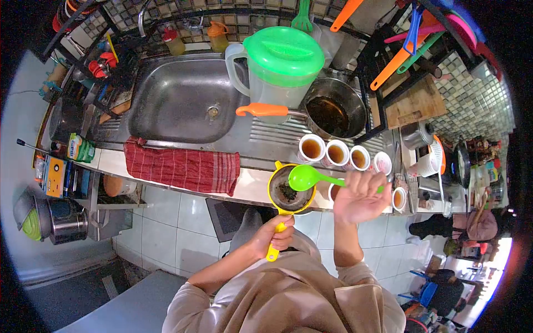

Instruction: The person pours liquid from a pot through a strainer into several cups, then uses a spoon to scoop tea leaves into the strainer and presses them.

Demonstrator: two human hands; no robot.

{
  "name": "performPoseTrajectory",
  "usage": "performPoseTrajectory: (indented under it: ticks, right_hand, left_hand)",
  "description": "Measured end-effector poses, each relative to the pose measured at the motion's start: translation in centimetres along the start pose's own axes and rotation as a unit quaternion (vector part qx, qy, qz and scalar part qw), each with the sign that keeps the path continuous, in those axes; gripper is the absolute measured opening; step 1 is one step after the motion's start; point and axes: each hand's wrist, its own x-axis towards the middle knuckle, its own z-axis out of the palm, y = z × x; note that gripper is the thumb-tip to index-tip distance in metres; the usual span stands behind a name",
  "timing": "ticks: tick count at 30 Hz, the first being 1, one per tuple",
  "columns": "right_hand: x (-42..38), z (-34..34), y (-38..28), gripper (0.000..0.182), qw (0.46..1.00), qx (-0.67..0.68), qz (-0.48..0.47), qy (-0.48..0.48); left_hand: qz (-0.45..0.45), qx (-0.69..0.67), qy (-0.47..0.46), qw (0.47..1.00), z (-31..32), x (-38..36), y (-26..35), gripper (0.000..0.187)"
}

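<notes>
My left hand (271,236) is wrapped round the handle of a yellow-rimmed strainer (271,187), held level by the counter's front edge. Dark wet bits lie in its mesh. In my right hand (362,198) is the handle of a lime-green ladle (303,177), whose bowl is over the right side of the strainer. Behind the ladle stands a row of white paper cups, among them one (312,148) with brown liquid. Another cup (398,198) of brown liquid is right of my right hand, and my fingers partly hide one more.
A steel saucepan (337,106) with dark liquid and an orange handle sits behind the cups. Next to it is a green-lidded pitcher (284,61). The steel sink (183,105) is at left, a red cloth (180,166) along its front edge. A person (480,225) is at far right.
</notes>
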Motion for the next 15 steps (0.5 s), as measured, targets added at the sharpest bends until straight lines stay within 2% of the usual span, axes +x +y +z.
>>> performPoseTrajectory:
  ticks: [2,3,5,15]
  right_hand:
    - [1.2,1.0,-0.4,0.028,0.990,0.010,-0.068,0.124]
    - [1.9,0.3,-0.7,0.028,0.990,0.010,-0.069,0.124]
    - [3.3,-1.4,-1.4,0.022,0.993,0.028,-0.095,-0.072]
    - [3.2,-1.1,-2.2,0.019,0.992,0.104,0.000,-0.069]
  left_hand:
    - [-0.001,-0.001,-0.004,1.000,0.1,0.0,0.0,0.025]
    - [0.005,0.008,0.001,1.000,0.2,-0.1,0.1,0.025]
    - [0.009,0.019,0.006,1.000,0.6,-0.3,0.2,0.026]
    - [-0.012,0.032,0.000,0.999,1.3,-0.5,0.5,0.026]
